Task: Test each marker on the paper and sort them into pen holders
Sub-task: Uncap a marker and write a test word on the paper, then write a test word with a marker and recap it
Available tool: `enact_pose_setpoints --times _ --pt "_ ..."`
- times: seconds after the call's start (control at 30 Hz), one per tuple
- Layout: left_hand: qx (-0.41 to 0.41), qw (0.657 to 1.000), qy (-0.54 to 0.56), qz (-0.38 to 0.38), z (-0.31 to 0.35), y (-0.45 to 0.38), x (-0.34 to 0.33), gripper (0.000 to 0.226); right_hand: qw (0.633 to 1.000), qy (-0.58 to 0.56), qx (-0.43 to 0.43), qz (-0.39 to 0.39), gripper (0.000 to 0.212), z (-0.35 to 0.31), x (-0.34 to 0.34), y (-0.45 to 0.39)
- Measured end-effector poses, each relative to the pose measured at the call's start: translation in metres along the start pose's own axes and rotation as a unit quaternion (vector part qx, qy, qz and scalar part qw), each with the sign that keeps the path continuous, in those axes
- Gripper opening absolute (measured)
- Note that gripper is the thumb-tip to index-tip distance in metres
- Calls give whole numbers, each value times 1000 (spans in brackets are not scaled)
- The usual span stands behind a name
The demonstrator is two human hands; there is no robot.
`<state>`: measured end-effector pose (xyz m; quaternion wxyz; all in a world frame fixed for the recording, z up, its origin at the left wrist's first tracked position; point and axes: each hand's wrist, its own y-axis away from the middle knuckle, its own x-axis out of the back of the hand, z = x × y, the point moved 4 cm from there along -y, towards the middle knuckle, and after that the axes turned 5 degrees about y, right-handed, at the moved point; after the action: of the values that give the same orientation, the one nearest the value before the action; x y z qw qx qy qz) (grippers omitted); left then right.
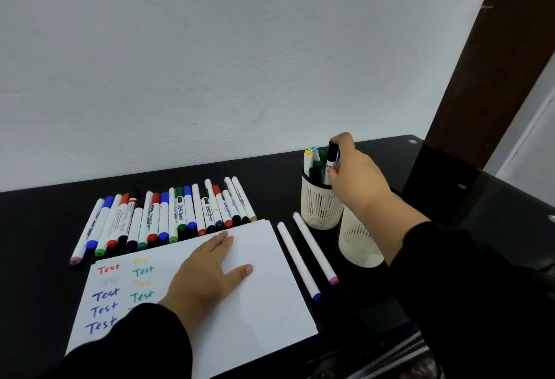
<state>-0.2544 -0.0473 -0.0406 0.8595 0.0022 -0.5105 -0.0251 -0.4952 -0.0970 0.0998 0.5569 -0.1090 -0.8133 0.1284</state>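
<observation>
A person at a black counter [45,258] drops a tested marker into a pen holder while steadying the test paper.

The counter carries a white paper [264,288] with "Test" written in two columns of colours, proof that several markers are already tried. The left hand [207,273] lies flat on it, fingers straight and spread, likely to stop it sliding. Behind the paper a row of untested markers [168,216] lies side by side, within easy reach. Two white mesh pen holders stand at the right: the far holder [318,207] already holds several markers, while the near holder [357,243] is partly hidden by the right forearm, so its contents are unclear. Two thin pens [306,255] lie between paper and holders. The right hand [354,168] pinches a black-capped marker [330,162], upright, over the far holder.
</observation>
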Motion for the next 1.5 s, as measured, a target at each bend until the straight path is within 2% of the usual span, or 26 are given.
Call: enact_pose_setpoints --times 0.13,0.3,0.67,0.83,1.13,1.27,1.5 --pt "5 1000 1 -1 -1 0 0 76 1000 12 1 -7 33 -3 3 -1" --pt "8 1000 -3 -7 0 0 0 76 996 54 -29 -68 24 0 -2 4" --pt "11 1000 2 -23 4 2 2 74 998 30 -30 -53 24 0 2 8" --pt "22 998 -15 -63 7 0 5 76 999 35 2 -8 22 -6 6 11" --pt "26 995 -14 -97 -2 13 19 69 994 50 96 7 20 -48 -8 35" --pt "32 996 -14 -82 -27 33 34 67 987 38 151 -42 19 -86 -35 49" --pt "142 990 -21 -2 -99 75 80 72 971 -14 191 -143 19 -170 -100 60"
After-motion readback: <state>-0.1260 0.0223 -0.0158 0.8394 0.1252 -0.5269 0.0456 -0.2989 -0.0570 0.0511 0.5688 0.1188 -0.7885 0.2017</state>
